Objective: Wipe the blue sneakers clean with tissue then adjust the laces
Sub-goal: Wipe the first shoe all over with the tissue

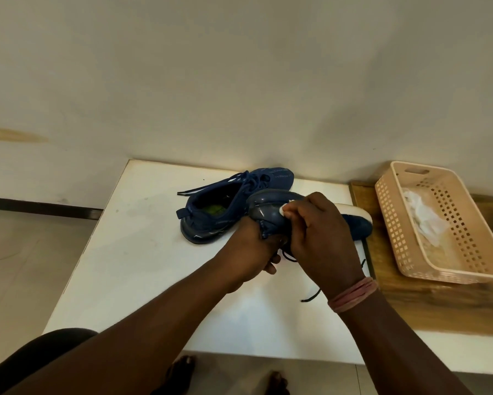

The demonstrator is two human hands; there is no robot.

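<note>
Two blue sneakers are on the white table (142, 266). One sneaker (222, 206) lies at the back with its opening towards me and laces loose. The other sneaker (271, 206) is lifted on its side, heel to the left, white sole facing away. My left hand (254, 252) grips it from below at the collar. My right hand (322, 235) presses a small white tissue (284, 210) against its shiny heel. The toe (359, 226) sticks out right of my hand, and a dark lace end (311, 296) dangles onto the table.
A peach perforated basket (405, 252) with crumpled white tissues (422, 215) stands on a wooden surface (428, 306) at the right. The wall runs right behind the table. A dark chair (40, 354) is at bottom left, and my feet show on the floor below the table edge.
</note>
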